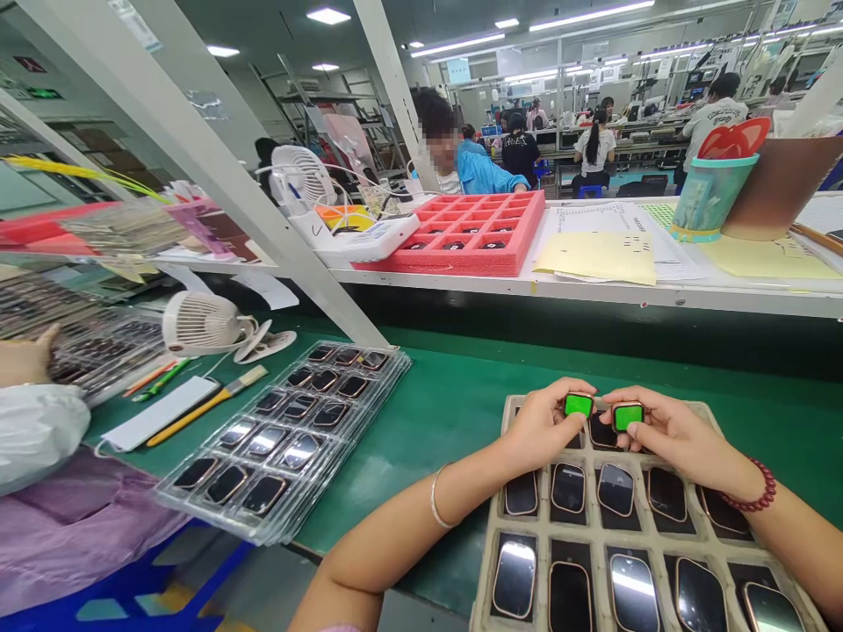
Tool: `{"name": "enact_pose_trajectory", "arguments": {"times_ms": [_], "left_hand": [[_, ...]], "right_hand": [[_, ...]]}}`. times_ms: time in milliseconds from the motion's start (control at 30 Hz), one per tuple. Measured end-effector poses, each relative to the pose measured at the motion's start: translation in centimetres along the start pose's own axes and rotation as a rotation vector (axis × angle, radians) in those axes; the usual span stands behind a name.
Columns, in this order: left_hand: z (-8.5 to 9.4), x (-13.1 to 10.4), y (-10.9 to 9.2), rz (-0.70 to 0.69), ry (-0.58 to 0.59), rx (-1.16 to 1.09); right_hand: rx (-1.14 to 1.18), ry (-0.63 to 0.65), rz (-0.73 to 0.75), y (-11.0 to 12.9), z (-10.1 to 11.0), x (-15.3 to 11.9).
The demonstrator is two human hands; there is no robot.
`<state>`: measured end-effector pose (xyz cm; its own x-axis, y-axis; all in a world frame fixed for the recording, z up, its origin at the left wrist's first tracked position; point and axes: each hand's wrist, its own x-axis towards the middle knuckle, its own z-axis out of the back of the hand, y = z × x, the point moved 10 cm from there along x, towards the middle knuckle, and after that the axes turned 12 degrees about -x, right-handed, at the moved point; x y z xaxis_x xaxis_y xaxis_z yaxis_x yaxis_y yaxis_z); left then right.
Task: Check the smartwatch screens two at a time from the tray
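My left hand (pixel 548 420) pinches a smartwatch body (pixel 579 405) with a lit green screen and no strap. Close beside it, my right hand (pixel 665 430) grips a second smartwatch body (pixel 628 417), also glowing green, with the thumb at its lower edge. Both hands are over the far rows of a beige compartment tray (pixel 540 527). Dark-screened watch bodies with gold-coloured rims, such as one watch body (pixel 616 489), lie singly in its cells. My hands and forearms hide some of the far and right-hand cells.
Stacked clear plastic trays (pixel 290 439) with dark watch bodies lie to the left, near a brush (pixel 207 405) and a small fan (pixel 204 323). The raised shelf (pixel 593 294) bears a red foam tray (pixel 454 261) and a cup (pixel 713 193). A co-worker's hand (pixel 30 358) is at far left.
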<state>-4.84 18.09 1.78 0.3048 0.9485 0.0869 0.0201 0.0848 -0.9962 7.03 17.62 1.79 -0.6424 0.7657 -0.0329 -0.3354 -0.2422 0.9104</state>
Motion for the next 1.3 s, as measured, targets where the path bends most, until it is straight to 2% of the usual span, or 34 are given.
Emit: {"name": "enact_pose_trajectory", "arguments": {"times_ms": [300, 733, 1000, 1300], "left_hand": [[0.03, -0.19, -0.22, -0.031, -0.002, 0.073], [-0.01, -0.17, -0.55, -0.045, 0.001, -0.032], [-0.49, -0.12, 0.27, 0.048, 0.023, -0.246], [-0.33, -0.03, -0.08, 0.104, -0.008, -0.297]], "right_hand": [[0.018, -0.008, 0.011, 0.28, -0.22, -0.14], [0.007, 0.011, -0.023, -0.04, -0.24, -0.21], [0.093, -0.012, -0.031, -0.41, 0.2, -0.15], [0.104, -0.045, -0.057, -0.48, 0.51, -0.24]]}}
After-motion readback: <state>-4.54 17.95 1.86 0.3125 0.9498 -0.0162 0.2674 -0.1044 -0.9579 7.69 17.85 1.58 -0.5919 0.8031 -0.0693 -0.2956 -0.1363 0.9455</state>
